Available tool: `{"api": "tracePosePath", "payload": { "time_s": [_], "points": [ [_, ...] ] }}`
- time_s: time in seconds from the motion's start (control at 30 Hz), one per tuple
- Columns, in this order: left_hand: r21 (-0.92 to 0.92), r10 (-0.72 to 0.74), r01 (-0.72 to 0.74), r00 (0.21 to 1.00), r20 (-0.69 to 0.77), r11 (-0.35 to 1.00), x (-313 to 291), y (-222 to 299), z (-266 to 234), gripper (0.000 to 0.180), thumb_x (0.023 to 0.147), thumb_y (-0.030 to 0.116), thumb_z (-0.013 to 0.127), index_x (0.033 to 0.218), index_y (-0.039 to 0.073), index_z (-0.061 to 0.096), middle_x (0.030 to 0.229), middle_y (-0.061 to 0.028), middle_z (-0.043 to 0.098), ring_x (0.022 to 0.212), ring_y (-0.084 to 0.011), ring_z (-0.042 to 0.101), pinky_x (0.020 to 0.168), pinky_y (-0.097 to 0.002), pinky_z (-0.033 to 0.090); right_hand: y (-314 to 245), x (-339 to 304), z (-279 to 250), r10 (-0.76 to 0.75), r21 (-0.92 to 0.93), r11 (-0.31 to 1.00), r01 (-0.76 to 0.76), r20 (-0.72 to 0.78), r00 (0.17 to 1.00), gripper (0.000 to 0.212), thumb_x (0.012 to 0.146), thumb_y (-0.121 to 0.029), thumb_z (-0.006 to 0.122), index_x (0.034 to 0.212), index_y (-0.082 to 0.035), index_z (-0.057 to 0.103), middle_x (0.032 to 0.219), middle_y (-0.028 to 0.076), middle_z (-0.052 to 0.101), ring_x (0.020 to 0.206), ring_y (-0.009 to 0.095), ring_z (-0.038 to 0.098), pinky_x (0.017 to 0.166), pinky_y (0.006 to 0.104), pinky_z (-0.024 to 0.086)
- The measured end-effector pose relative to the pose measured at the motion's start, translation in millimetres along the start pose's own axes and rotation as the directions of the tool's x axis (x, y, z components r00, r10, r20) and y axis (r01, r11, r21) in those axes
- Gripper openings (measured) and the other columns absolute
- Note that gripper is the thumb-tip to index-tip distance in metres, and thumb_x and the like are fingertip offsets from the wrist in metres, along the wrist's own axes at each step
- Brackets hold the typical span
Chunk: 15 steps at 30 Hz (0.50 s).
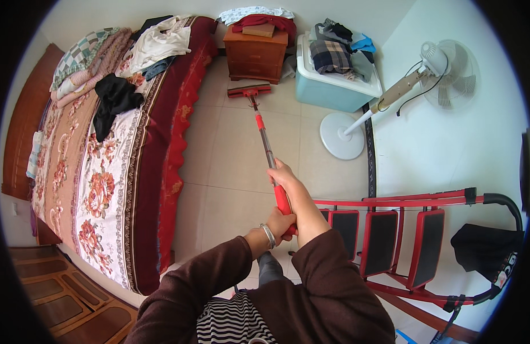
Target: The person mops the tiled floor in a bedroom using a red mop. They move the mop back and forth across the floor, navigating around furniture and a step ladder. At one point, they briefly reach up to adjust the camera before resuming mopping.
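Note:
I hold a red sponge mop with a grey metal pole (267, 144). My left hand (281, 222), with a silver bangle at the wrist, is closed round the lower end of its red grip. Farther up, my right hand (283, 174) wraps the pole just above that grip. The flat red mop head (249, 90) rests on the tiled floor (219, 152), a little in front of a wooden nightstand (254, 54). Its pole slants away from me, slightly to the left.
A bed (96, 189) with a flowered cover and heaped clothes fills the left side. At the back right stand a blue chest (328, 93) with folded clothes and a white fan (342, 137). A red-framed stepladder (382, 243) lies to my right. A wooden door (64, 292) is at lower left.

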State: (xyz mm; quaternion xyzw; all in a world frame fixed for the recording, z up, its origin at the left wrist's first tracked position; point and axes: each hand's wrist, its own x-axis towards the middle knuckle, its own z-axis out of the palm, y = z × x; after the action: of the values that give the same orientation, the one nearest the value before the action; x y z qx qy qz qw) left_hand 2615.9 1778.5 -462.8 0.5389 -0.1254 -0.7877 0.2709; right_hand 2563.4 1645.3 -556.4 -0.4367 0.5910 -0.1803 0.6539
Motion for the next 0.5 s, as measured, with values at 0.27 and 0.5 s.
{"api": "tracePosePath", "payload": {
  "time_s": [0.27,0.5],
  "points": [
    [0.048,-0.058,0.06,0.997,-0.051,0.997,-46,-72,-21,0.041,0.074,0.003,0.059,0.103,0.003,0.031,0.063,-0.0106,0.052,0.045,-0.021,0.058,0.029,-0.0296,0.033,66,-46,30,0.077,0.092,0.993,-0.07,-0.075,0.994,0.021,0.073,-0.005,0.054,0.093,-0.004,0.048,0.056,0.005,0.05,0.044,0.016,0.049,0.04,0.032,0.04],
    [0.293,0.006,0.048,0.984,-0.18,0.955,-172,-156,-71,0.027,0.073,0.01,0.062,0.09,0.007,0.042,0.06,-0.0038,0.048,0.041,-0.0149,0.051,0.031,-0.0279,0.036,119,-141,110,0.296,0.305,0.907,-0.29,0.028,0.955,0.007,0.075,-0.002,0.053,0.077,0.0,0.047,0.058,0.009,0.052,0.045,0.02,0.052,0.041,0.0347,0.045]
  ]
}}
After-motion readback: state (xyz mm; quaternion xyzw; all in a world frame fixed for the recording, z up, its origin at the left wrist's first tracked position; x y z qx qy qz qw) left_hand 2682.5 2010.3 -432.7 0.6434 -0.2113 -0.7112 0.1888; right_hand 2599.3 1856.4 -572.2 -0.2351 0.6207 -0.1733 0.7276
